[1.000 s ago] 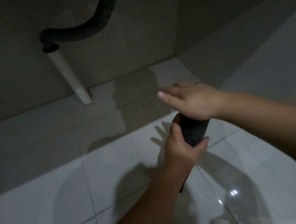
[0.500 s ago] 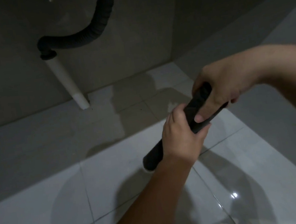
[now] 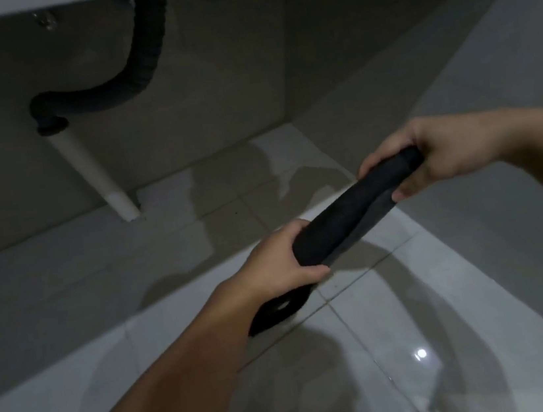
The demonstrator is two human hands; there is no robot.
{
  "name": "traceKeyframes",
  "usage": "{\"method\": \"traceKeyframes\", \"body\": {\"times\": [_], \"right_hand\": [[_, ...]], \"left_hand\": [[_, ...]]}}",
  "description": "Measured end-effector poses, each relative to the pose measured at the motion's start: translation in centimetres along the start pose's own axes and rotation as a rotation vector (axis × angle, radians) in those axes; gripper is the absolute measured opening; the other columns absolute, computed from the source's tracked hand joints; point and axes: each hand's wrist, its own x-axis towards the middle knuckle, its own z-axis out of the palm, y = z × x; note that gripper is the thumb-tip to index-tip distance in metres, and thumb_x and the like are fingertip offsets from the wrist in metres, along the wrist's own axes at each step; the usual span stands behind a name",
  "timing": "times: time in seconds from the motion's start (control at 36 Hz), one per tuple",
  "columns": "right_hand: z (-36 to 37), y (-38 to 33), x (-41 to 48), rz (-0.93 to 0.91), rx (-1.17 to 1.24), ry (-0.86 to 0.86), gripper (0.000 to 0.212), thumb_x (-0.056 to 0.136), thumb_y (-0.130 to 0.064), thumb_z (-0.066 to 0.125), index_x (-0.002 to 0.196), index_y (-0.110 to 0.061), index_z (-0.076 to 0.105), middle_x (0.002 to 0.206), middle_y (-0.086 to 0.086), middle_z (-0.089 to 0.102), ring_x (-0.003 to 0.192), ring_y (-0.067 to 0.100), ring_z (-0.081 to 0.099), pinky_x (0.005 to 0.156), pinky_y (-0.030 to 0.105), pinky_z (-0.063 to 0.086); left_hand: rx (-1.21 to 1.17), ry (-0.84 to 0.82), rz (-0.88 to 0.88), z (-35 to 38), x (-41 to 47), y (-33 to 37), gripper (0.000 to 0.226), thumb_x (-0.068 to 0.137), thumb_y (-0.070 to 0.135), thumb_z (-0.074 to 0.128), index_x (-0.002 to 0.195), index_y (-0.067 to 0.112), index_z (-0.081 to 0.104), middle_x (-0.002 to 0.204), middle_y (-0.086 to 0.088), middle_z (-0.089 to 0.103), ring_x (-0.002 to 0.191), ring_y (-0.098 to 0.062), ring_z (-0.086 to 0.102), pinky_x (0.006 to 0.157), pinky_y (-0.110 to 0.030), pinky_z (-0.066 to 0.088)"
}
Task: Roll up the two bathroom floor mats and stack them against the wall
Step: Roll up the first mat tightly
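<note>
A dark floor mat (image 3: 347,216), rolled into a tight tube, hangs in the air above the tiled floor, slanting from lower left to upper right. My left hand (image 3: 280,260) grips it near the lower end, and the roll's open end (image 3: 276,309) pokes out below my wrist. Its upper end sits in the closed fingers of my right hand (image 3: 435,153). A loose flap of the mat hangs under the middle of the roll. No second mat is in view.
Straight ahead is the wall (image 3: 219,84), under a counter edge. A black corrugated drain hose (image 3: 130,86) joins a white pipe (image 3: 97,177) that runs down to the floor (image 3: 47,270). A second wall meets it at the corner to the right.
My right hand slid from on top of the roll to its far end and took hold. The roll swung from nearly upright to a long slant, and both hands moved apart.
</note>
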Motion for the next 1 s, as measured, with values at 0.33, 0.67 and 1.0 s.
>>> {"method": "traceKeyframes", "body": {"times": [0.33, 0.67, 1.0], "right_hand": [[2.1, 6.2, 0.3, 0.296, -0.076, -0.161, 0.031, 0.066, -0.025, 0.081, 0.094, -0.025, 0.068, 0.090, -0.002, 0.074, 0.084, 0.018, 0.070, 0.075, 0.036, 0.057], [1.6, 17.2, 2.7, 0.289, 0.321, 0.270, 0.026, 0.067, -0.025, 0.080, 0.091, -0.022, 0.071, 0.085, 0.005, 0.075, 0.080, 0.023, 0.070, 0.076, 0.038, 0.058], [2.8, 21.6, 5.8, 0.218, 0.834, 0.267, 0.028, 0.071, -0.016, 0.077, 0.098, -0.008, 0.070, 0.062, 0.005, 0.070, 0.051, 0.018, 0.063, 0.046, 0.021, 0.045]], "left_hand": [[0.530, -0.178, 0.066, 1.1, 4.2, 3.9, 0.073, 0.061, 0.058, 0.079, 0.122, 0.034, 0.047, 0.116, 0.009, 0.063, 0.103, -0.016, 0.059, 0.087, -0.035, 0.050], [-0.181, 0.488, -0.378, 6.9, 9.0, 2.9, 0.026, 0.088, 0.031, 0.065, 0.098, 0.009, 0.055, 0.079, 0.001, 0.059, 0.062, 0.001, 0.056, 0.058, -0.012, 0.044], [-1.178, 0.237, -0.543, 11.0, 16.4, 5.9, 0.048, 0.097, 0.042, 0.045, 0.131, 0.010, 0.053, 0.127, -0.009, 0.063, 0.118, -0.023, 0.059, 0.102, -0.040, 0.045]]}}
